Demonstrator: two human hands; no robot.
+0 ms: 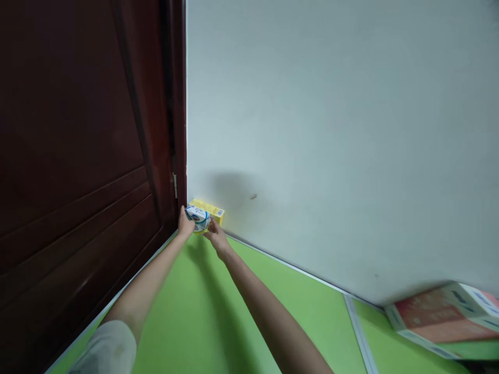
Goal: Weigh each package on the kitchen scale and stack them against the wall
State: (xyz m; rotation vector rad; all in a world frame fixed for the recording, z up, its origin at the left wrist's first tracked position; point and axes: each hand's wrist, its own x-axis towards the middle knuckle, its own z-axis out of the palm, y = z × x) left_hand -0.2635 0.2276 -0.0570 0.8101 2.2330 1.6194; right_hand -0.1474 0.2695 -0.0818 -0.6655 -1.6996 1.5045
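Ahead of me, where the dark door frame meets the wall, my left hand (186, 225) is closed on the left end of a small white and blue package (198, 214). On its right end, my right hand (217, 239) grips the same package with bent fingers. Directly behind it a yellow box (219, 213) lies along the wall, partly hidden by the package and my right fingers. Whether the package touches the yellow box or the surface beneath, I cannot tell.
A dark reddish-brown door (78, 156) with a hinge (175, 185) stands on the left. The pale wall (331, 130) rises behind the green surface (187, 311). At lower right, a blurred red and white box (436, 314) sits against the wall, beyond a grey strip (360, 332).
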